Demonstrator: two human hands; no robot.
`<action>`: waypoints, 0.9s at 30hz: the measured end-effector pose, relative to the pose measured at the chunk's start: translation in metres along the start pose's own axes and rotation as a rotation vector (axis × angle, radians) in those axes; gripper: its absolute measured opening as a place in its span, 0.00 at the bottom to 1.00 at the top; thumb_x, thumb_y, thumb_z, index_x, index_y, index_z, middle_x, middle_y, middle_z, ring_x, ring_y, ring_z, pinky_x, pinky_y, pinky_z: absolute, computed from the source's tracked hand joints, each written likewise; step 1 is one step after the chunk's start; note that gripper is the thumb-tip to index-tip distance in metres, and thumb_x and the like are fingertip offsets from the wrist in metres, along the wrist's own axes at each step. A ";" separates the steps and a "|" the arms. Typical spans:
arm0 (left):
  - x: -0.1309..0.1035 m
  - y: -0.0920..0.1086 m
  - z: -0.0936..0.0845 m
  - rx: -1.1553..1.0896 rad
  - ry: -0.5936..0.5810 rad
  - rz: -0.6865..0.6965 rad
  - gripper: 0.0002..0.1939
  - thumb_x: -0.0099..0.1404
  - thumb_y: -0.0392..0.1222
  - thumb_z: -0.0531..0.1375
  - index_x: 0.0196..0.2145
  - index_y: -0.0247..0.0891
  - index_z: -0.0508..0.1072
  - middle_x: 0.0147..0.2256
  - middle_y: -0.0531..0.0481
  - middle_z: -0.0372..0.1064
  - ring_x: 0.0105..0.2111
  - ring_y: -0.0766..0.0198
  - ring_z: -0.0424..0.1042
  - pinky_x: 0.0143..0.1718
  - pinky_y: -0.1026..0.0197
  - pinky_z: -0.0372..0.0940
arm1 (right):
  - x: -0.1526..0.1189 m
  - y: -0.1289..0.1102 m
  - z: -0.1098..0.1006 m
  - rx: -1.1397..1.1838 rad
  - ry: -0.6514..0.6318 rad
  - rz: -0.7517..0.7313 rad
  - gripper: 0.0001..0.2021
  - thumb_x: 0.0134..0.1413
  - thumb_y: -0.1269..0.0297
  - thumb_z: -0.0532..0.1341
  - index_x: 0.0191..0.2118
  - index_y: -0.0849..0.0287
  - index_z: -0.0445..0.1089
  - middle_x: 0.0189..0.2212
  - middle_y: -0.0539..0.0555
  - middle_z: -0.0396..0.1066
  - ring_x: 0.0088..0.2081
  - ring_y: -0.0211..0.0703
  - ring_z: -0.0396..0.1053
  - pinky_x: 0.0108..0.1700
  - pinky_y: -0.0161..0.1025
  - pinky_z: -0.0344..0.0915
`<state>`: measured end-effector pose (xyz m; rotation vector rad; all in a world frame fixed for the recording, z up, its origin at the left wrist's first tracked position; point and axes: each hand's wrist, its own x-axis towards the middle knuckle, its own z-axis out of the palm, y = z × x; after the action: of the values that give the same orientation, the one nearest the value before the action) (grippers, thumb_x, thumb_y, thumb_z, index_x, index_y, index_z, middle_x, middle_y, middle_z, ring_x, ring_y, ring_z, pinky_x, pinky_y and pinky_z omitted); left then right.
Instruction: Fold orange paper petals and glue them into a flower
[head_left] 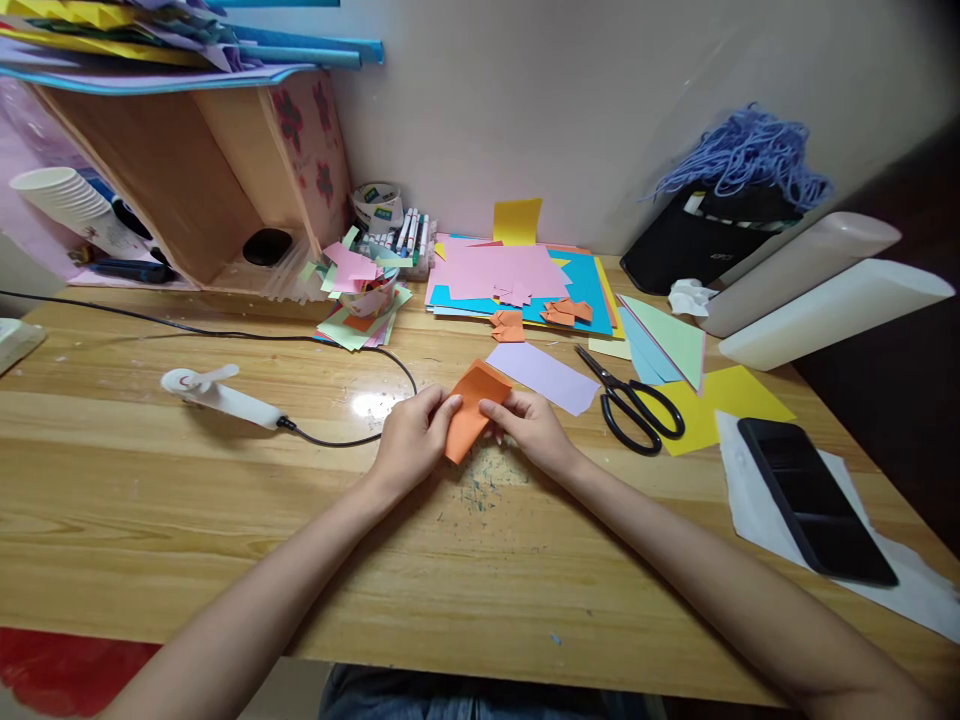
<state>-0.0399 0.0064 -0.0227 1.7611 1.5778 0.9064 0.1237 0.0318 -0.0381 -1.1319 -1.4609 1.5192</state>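
Between my two hands is a folded piece of orange paper point(474, 405), held tilted just above the wooden table. My left hand point(415, 437) pinches its left edge with the thumb on top. On the other side my right hand point(534, 425) grips the right edge, thumb pressed on the face and fingers partly hidden beneath. Just beyond the paper lie a small folded orange piece point(508, 326) and another orange folded shape point(566, 312). A lilac paper strip point(546, 374) rests by my right hand, with black-handled scissors point(634, 405) to its right.
A white glue gun point(221, 395) with a black cord lies at left. Stacked coloured paper point(502, 270), markers point(412, 235) and a cup of scraps point(367, 298) stand at the back. A phone point(814, 500) and yellow paper point(709, 408) lie right. A wooden box point(307, 170) is back left.
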 end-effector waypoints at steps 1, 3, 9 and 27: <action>0.000 0.000 0.000 -0.002 -0.002 0.004 0.15 0.63 0.45 0.48 0.22 0.37 0.60 0.20 0.55 0.59 0.22 0.68 0.57 0.25 0.66 0.50 | 0.000 0.000 0.000 -0.001 0.003 -0.001 0.20 0.48 0.49 0.59 0.20 0.63 0.67 0.15 0.50 0.65 0.17 0.32 0.59 0.19 0.32 0.56; 0.000 -0.001 -0.001 -0.001 -0.008 0.011 0.15 0.63 0.45 0.47 0.22 0.37 0.60 0.20 0.55 0.59 0.22 0.68 0.57 0.25 0.66 0.50 | 0.001 0.000 -0.002 0.005 0.005 -0.002 0.22 0.50 0.48 0.57 0.18 0.63 0.65 0.14 0.50 0.64 0.15 0.32 0.59 0.18 0.32 0.55; 0.000 -0.003 -0.004 0.020 -0.018 0.005 0.16 0.64 0.46 0.47 0.22 0.37 0.62 0.21 0.55 0.59 0.22 0.68 0.57 0.25 0.66 0.51 | 0.004 -0.004 -0.006 0.027 -0.009 0.024 0.15 0.42 0.54 0.64 0.26 0.63 0.70 0.18 0.49 0.67 0.18 0.32 0.61 0.20 0.31 0.57; 0.004 -0.003 -0.006 -0.235 -0.134 -0.077 0.19 0.60 0.50 0.52 0.18 0.35 0.58 0.18 0.57 0.49 0.19 0.71 0.50 0.21 0.66 0.46 | 0.004 -0.003 -0.008 0.101 -0.029 -0.014 0.19 0.50 0.50 0.57 0.20 0.62 0.65 0.15 0.49 0.65 0.16 0.31 0.59 0.19 0.30 0.55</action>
<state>-0.0459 0.0102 -0.0213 1.5530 1.3833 0.8787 0.1295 0.0386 -0.0348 -1.0414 -1.3925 1.5873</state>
